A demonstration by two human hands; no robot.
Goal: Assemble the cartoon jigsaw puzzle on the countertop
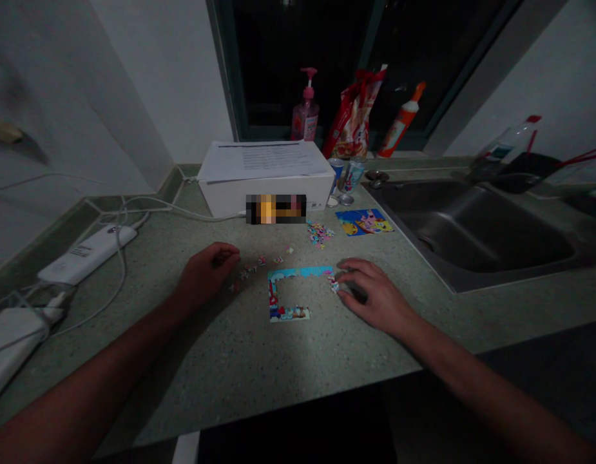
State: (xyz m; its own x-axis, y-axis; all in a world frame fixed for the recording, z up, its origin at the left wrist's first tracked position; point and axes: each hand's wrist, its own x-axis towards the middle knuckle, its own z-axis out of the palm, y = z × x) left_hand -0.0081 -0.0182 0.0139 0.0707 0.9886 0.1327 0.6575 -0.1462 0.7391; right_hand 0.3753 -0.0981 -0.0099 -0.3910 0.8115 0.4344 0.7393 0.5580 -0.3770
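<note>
A partly joined jigsaw puzzle (273, 293) lies on the counter, with its top edge, left edge and part of its bottom edge linked. At its upper right corner, my right hand (375, 293) has thumb and fingertips on a small puzzle piece (334, 283). My left hand (208, 274) hovers left of the puzzle, fingers curled together; whatever they may hold is hidden. Several loose puzzle pieces (249, 270) lie in a line between that hand and the puzzle. Farther back sits a pile of pieces (319, 234), beside a colourful cartoon picture card (365, 222).
Behind stands a white box (220, 193) with papers (263, 161) on top and a phone-like, blurred screen (276, 209) against its front. A steel sink (495, 225) is at right. Cans (353, 175) stand near it. White cables and a power strip (87, 254) occupy the left.
</note>
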